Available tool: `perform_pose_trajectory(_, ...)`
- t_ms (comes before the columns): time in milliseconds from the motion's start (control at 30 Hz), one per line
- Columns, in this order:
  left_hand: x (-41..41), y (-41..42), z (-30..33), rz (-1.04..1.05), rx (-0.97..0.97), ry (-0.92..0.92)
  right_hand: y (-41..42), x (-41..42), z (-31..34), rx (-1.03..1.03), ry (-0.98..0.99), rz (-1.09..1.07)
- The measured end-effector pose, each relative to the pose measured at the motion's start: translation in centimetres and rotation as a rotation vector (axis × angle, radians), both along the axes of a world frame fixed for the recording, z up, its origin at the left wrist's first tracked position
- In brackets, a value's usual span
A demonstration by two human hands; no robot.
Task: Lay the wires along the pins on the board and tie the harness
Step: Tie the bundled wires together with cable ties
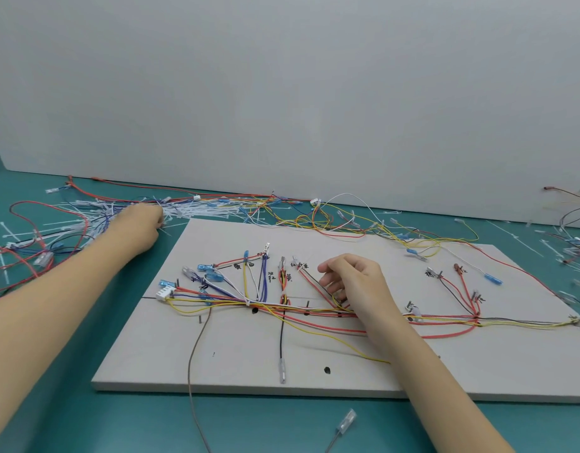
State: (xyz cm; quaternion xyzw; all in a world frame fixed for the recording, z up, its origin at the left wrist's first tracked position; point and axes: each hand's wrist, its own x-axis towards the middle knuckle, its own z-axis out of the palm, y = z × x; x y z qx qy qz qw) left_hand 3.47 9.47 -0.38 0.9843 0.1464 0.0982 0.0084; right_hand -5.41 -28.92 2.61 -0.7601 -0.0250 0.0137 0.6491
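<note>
Wires [314, 313] in red, yellow, blue, black and white lie across the pale board [236, 361], and I see them run together into one long bunch along the middle. Thin branches fan up from that bunch to small blue and clear plugs near black marks written on the board. Short dark pins [307, 305] stand beside the bunch. One brown wire [193, 361] hangs off the near edge onto the green table [86, 423]. My right hand [354, 282] rests on the bunch with its fingers curled down at the wires, but I cannot tell if it grips them. My left hand [140, 225] reaches far over to a heap of white ties [197, 211] beside the board, and its fingers are hidden in the heap.
</note>
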Motion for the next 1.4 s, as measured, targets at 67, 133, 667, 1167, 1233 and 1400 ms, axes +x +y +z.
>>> perform_pose_trajectory(67,-0.2,-0.4,-0.1,0.003,0.038,0.037,0.0,0.0,0.0,-0.001,0.003,0.001)
perform_pose_trajectory(133,-0.2,-0.6,-0.1,0.008,0.018,0.036,-0.1,0.0,0.0,-0.004,0.003,0.003)
perform_pose_trajectory(667,-2.1,-10.7,4.7,-0.412,-0.406,-0.249,-0.1,0.0,0.1,0.006,0.012,0.019)
perform_pose_trajectory(1167,-3.9,-12.9,3.2,-0.518,-0.484,-0.116,-0.3,-0.2,0.4,-0.008,0.026,0.03)
perform_pose_trajectory(1233,-4.0,-13.1,3.1,-0.492,-0.536,-0.138,-0.3,-0.2,0.4,-0.013,0.031,0.03)
perform_pose_trajectory(1400,-4.5,-13.7,3.7,-0.466,-0.627,-0.254,-0.3,-0.2,0.5,0.014,0.025,0.007)
